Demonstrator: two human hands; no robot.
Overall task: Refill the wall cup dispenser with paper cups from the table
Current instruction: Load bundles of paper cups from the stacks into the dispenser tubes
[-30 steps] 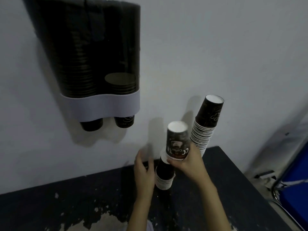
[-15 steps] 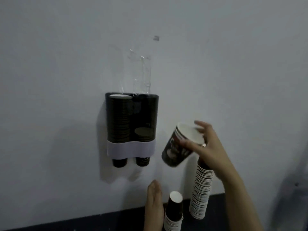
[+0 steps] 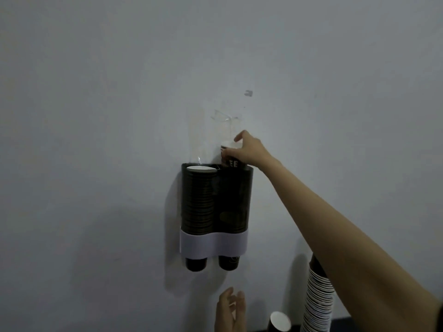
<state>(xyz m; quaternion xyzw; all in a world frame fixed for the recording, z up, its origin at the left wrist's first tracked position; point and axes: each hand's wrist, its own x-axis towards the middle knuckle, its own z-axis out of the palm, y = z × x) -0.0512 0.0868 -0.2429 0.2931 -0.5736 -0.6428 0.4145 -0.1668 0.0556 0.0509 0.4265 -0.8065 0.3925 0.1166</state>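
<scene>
Nearest you, at the bottom edge, your left hand point(image 3: 229, 310) hangs loose with its fingers relaxed and slightly spread, holding nothing. Just to its right a short stack of cups point(image 3: 280, 322) stands bottom-up, its white base facing you, and beyond that a tall stack of cups point(image 3: 317, 300) rises from the dark tabletop point(image 3: 340, 325), leaning a little and partly hidden behind your right forearm. That arm reaches up and left to the wall. There your right hand point(image 3: 248, 150) grips a paper cup point(image 3: 229, 157) from above, fingers curled round its upper part, with the cup's lower part already inside the open top of the right tube of the dispenser point(image 3: 215, 212). The left tube is filled to the top with cups; the right tube looks only partly filled. One cup pokes out below each tube, under the white band.
</scene>
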